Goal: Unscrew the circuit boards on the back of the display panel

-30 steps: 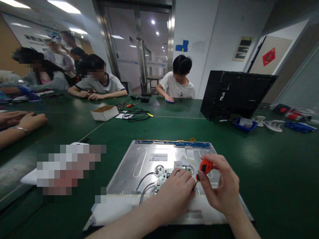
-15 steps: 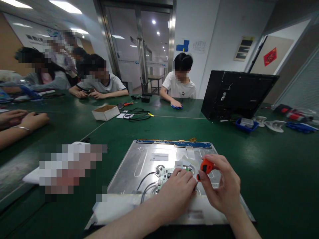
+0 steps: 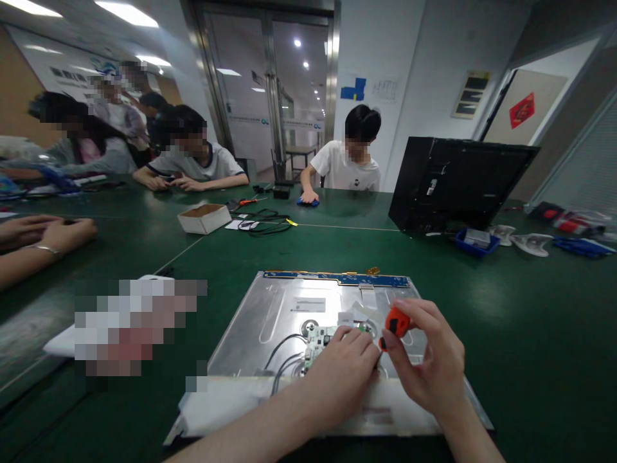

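Observation:
A silver metal display panel (image 3: 250, 334) lies in front of me with its back side up. On its middle sits a green circuit board (image 3: 315, 339), partly covered by my left hand (image 3: 344, 363). That hand's fingers are curled together over the board's right part, their tips hidden. My right hand (image 3: 429, 360) grips the orange-and-black handle of a screwdriver (image 3: 398, 321) between thumb and fingers. The screwdriver leans, its thin shaft pointing down beside my left fingers; its tip is hidden. Black cables (image 3: 279, 360) run from the board's left side.
Toward the back stand an open cardboard box (image 3: 205, 220) and a coil of black cable (image 3: 270, 222). A black monitor (image 3: 463, 183) and a blue tray (image 3: 477, 243) are at the right. Across the green table (image 3: 193, 254), a person in white (image 3: 344, 164) wipes with a blue cloth (image 3: 308, 201).
The person across the table has moved the hand and blue cloth to the left. The screwdriver handle has shifted or turned very slightly in my right hand; my left hand stays put.

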Demonstrator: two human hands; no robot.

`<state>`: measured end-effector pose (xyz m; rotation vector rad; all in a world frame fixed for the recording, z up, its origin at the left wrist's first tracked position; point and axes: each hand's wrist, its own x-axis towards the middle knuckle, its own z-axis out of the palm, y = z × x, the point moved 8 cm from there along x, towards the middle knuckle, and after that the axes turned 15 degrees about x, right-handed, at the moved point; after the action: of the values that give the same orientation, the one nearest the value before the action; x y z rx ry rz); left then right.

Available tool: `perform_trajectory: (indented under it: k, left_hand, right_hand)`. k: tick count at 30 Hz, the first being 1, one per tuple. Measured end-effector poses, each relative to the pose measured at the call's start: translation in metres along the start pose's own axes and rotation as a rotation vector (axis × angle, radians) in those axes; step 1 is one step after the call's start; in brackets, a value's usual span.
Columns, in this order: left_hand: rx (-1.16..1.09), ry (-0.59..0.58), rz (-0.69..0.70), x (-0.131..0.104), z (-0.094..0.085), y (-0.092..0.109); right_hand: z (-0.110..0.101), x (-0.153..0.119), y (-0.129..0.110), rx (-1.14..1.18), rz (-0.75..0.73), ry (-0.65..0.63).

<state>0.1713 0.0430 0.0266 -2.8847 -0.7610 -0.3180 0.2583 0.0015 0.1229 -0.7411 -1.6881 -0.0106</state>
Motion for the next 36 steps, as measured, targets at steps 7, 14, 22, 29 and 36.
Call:
perform_trajectory:
  k: [7, 14, 22, 29, 36]
  left_hand:
    - [-0.044, -0.034, -0.012, 0.0018, -0.0019, -0.001]
    - [-0.037, -0.025, -0.012, 0.0016, -0.0009, -0.0019]
    - [-0.014, -0.031, -0.037, 0.0021, 0.0003, -0.0013]
    - [-0.054, -0.058, -0.035, 0.003, -0.0008, -0.0024]
    - [-0.06, -0.027, -0.02, 0.0021, -0.0024, -0.0016]
  right_hand:
    - [0.001, 0.0014, -0.0004, 0.024, 0.01, -0.029]
    - [0.002, 0.0026, 0.0013, 0.038, 0.026, -0.037]
    - [0.0019, 0.0028, -0.0008, -0.019, -0.004, -0.036]
    - [0.0018, -0.0002, 0.0027, 0.016, 0.023, -0.038]
    - [0.0014, -0.001, 0.0039, 0.001, 0.033, -0.015]
